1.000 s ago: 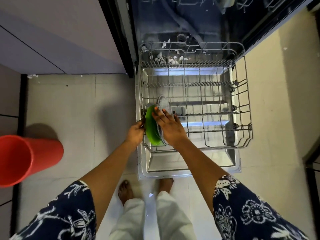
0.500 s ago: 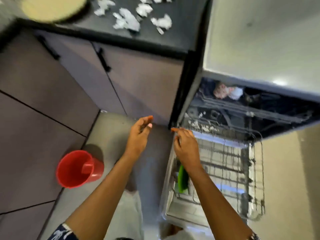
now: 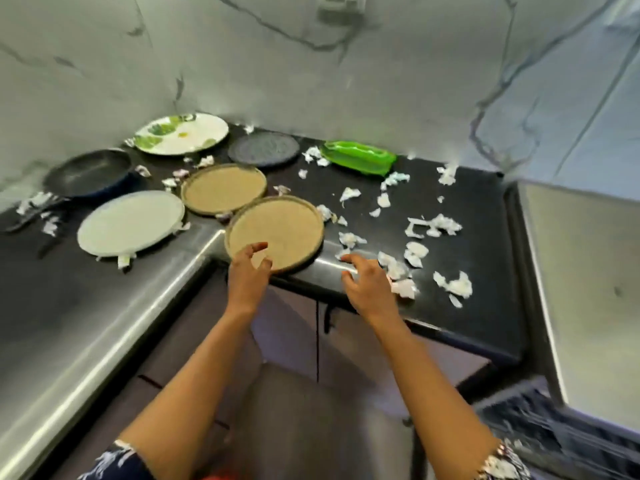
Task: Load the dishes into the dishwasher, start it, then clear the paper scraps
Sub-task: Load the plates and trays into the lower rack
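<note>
Hovering over nearest tan plate (image 3: 277, 230), positioned at table (image 3: 478, 237) corner, probably next for loading. Held nothing: left hand (image 3: 247, 271) loosely curled above rim, right hand (image 3: 369, 284) spread beside paper scraps (image 3: 398, 268).

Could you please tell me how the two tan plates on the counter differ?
The near tan plate sits at the counter's front edge with the left hand over its rim; the far tan plate lies farther back, untouched. Both are round, dark-rimmed and flat.
</note>
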A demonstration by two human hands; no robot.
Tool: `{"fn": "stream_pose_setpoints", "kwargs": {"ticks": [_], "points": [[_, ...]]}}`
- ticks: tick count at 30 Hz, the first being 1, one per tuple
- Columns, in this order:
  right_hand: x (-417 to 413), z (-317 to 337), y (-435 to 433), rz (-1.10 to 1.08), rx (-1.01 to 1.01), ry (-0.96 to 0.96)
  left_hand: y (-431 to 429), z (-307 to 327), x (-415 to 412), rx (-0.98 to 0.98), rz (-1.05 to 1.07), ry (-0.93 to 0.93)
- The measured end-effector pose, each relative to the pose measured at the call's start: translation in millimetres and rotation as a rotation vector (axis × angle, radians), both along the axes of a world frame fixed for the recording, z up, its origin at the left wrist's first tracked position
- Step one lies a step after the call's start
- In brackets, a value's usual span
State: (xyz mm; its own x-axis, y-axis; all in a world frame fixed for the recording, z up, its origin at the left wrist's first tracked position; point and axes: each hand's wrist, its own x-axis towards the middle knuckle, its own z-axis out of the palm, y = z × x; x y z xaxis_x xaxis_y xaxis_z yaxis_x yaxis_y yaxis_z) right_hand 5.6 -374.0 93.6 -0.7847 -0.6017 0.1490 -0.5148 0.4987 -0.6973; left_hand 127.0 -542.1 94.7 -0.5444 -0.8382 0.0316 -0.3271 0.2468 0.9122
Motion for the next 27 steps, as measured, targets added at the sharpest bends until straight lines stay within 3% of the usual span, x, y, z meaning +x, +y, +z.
{"fn": "stream_pose_setpoints", "kwargs": {"ticks": [6,10,12,16,19,23,27], "points": [[-48.3,5.9,-81.0,0.035,0.087,-0.210,-71.4,-15.3,-15.3,-0.005,0.123,-0.171],[-66.3,-13.1,-114.2,-0.026,0.042,-0.315,-92.4,-22.4,-31.5,0.056,0.174,-0.152],[-73.3,-15.3,-122.8,-0.053,-0.004,-0.351,-97.5,-24.9,-38.8,0.113,0.224,-0.081],[-101.3,-7.9,-133.5,-0.087,-0.222,-0.518,-104.3,-10.1,-53.1,0.309,0.437,0.237],[-131.5,2.9,-135.6,-0.029,-0.352,-0.572,-102.9,9.4,-70.6,0.290,0.415,0.349],[-164.9,25.6,-137.9,0.024,-0.468,-0.683,-113.9,31.6,-108.4,0.630,0.309,0.499],[-209.8,30.2,-145.2,0.011,-0.381,-0.676,-121.1,39.2,-146.4,0.944,0.231,0.521]]}}
